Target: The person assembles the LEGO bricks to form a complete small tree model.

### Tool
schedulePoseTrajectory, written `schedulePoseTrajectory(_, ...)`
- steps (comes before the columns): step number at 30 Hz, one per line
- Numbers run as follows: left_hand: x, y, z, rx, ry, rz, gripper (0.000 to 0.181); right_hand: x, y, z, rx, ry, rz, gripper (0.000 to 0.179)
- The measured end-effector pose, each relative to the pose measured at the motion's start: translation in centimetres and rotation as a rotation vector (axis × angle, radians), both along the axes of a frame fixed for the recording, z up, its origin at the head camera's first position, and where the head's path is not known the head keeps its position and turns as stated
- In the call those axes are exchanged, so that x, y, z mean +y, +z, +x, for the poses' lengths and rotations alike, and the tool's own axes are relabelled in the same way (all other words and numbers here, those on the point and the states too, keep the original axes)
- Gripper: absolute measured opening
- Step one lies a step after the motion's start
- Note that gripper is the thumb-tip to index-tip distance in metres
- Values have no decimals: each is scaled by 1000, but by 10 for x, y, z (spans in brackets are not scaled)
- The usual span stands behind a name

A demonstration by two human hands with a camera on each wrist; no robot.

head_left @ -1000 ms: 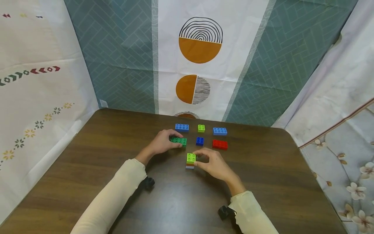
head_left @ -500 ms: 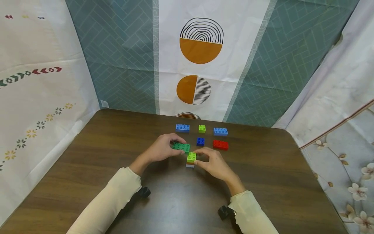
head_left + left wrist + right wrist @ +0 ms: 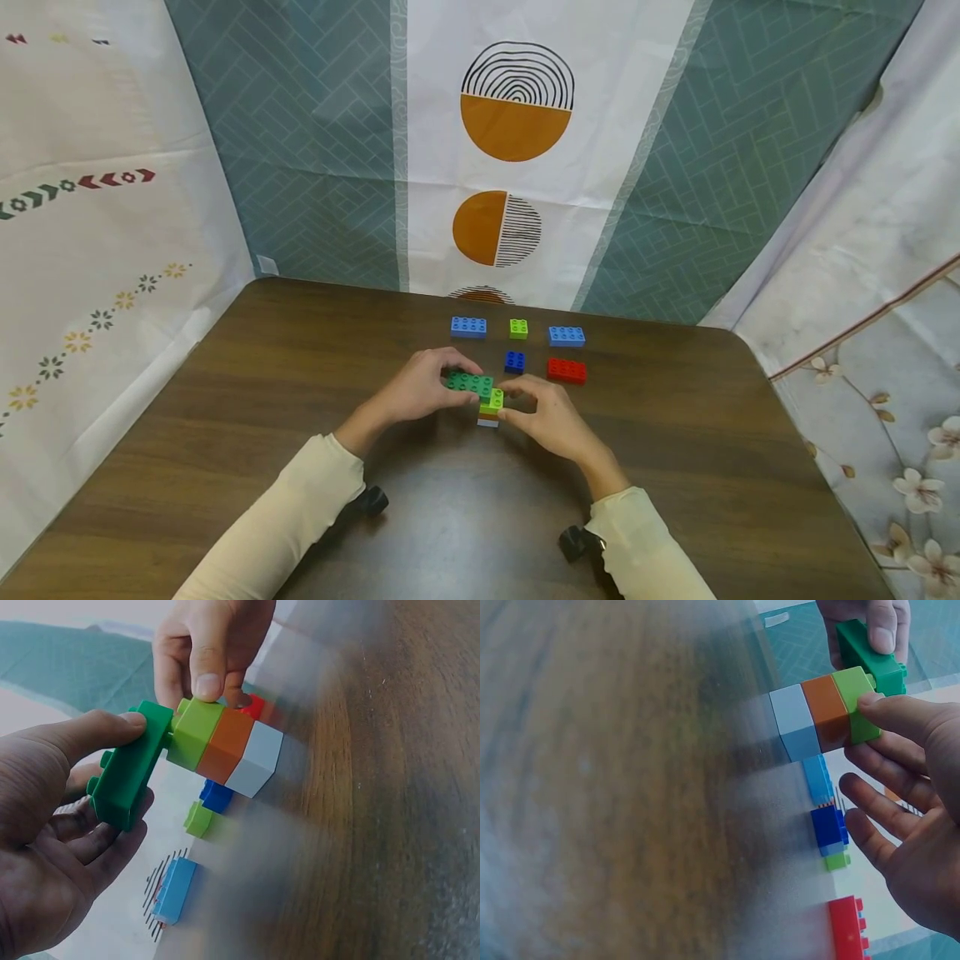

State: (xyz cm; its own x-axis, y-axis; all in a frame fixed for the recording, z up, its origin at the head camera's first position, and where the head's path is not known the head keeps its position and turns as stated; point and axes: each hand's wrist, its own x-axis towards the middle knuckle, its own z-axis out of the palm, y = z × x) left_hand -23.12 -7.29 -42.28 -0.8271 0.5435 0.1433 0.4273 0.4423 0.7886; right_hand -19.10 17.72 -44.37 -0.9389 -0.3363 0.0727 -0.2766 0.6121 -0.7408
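Note:
My left hand (image 3: 422, 387) pinches a long green toy brick (image 3: 470, 383) between thumb and fingers. One end of that brick hangs over the top of a small stack, reaching out to the left. From the top down, the stack is a lime brick (image 3: 196, 733), an orange brick (image 3: 223, 745) and a white brick (image 3: 256, 759), standing on the table. Thumb and fingertips of my right hand (image 3: 553, 418) grip the lime brick from the right side. In the left wrist view the green brick meets the lime studs at a slight tilt; whether it is pressed down I cannot tell.
Behind the stack lie a dark blue brick (image 3: 514, 362) and a red brick (image 3: 566, 371). Farther back, a light blue brick (image 3: 468, 327), a small lime brick (image 3: 518, 329) and another light blue brick (image 3: 566, 337) form a row near the far edge of the wooden table (image 3: 675, 433).
My left hand has lifted the green brick off the table and carried it right and toward me, onto the stack's top. The right hand has kept its grip on the stack.

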Motion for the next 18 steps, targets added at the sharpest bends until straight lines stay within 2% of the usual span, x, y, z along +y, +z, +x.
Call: schedulePoseTrajectory(18,5,1,6,31,25,-29,32,0,0,-1,2,4,9,35)
